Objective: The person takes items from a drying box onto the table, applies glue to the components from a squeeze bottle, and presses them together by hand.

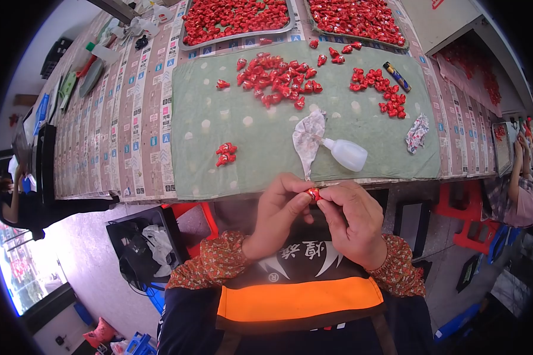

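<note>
A small glossy red piece (pixel 313 194) with light and dark markings is between my fingertips, just off the table's near edge. My left hand (pixel 282 213) pinches it from the left with thumb and forefinger. From the other side, the thumb and fingers of my right hand (pixel 352 216) close on it too. Beyond my hands lies a crumpled stained cloth (pixel 309 139), touched by the nozzle of a white squeeze bottle (pixel 348 154). A few similar red pieces (pixel 225 154) sit on the green cloth (pixel 201 118) to the left.
Loose red pieces (pixel 275 77) form a large heap, with a smaller group (pixel 391 97) near a dark printed tube (pixel 397 77). Two trays (pixel 292 22) of red pieces stand at the back. A second rag (pixel 417 134) lies right. Other people (pixel 520 177) sit at both sides.
</note>
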The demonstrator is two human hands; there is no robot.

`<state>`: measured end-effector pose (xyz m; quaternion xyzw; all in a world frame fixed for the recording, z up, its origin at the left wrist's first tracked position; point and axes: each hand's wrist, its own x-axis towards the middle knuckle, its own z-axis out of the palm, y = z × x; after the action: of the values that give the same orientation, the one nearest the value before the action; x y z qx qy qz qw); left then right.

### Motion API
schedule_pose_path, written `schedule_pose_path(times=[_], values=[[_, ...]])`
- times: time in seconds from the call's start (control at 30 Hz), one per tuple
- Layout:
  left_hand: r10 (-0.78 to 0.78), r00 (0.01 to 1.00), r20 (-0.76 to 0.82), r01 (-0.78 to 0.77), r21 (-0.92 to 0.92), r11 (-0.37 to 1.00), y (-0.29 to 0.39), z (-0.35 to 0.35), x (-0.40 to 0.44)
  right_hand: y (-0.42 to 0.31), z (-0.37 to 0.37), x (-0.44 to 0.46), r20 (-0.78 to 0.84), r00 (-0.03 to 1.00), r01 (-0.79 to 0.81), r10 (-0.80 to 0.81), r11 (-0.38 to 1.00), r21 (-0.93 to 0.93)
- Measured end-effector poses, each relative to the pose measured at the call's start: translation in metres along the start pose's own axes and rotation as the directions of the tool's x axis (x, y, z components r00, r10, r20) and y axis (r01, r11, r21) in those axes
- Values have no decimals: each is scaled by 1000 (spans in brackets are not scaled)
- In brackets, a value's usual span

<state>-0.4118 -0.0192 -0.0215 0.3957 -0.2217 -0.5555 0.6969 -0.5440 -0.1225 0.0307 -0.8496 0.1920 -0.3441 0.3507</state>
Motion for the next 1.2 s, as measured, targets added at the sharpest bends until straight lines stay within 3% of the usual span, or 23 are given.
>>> schedule_pose_path(times=[0.37, 0.5, 0.57, 0.6, 0.67, 0.87, 1.2], values=[[59, 998, 10, -59, 42, 997, -9, 5, -6, 5, 10, -12, -31, 998, -53, 56, 995, 80], [-4, 999, 33, 3, 43, 999, -2, 1, -4, 11, 3, -15, 11, 996, -91, 90, 988, 124], [-25, 997, 74, 24, 14, 1000, 0, -2, -3, 14, 4, -20, 141, 935, -353, 324, 834, 424], [-28, 997, 75, 27, 15, 1000, 2, -2, -3, 12, 2, -20, 139, 935, -355, 327, 833, 425], [-23, 991, 129, 21, 17, 1000, 5, -2, -3, 6, -4, -16, 320, 814, -539, 485, 425, 728], [-17, 987, 158, 3, 88, 996, 3, -6, -5, 10, -8, -17, 410, 730, -644, 546, 350, 681], [100, 977, 188, -127, 138, 982, -11, -11, -10, 18, 0, -26, 387, 774, -589, 502, 345, 731]])
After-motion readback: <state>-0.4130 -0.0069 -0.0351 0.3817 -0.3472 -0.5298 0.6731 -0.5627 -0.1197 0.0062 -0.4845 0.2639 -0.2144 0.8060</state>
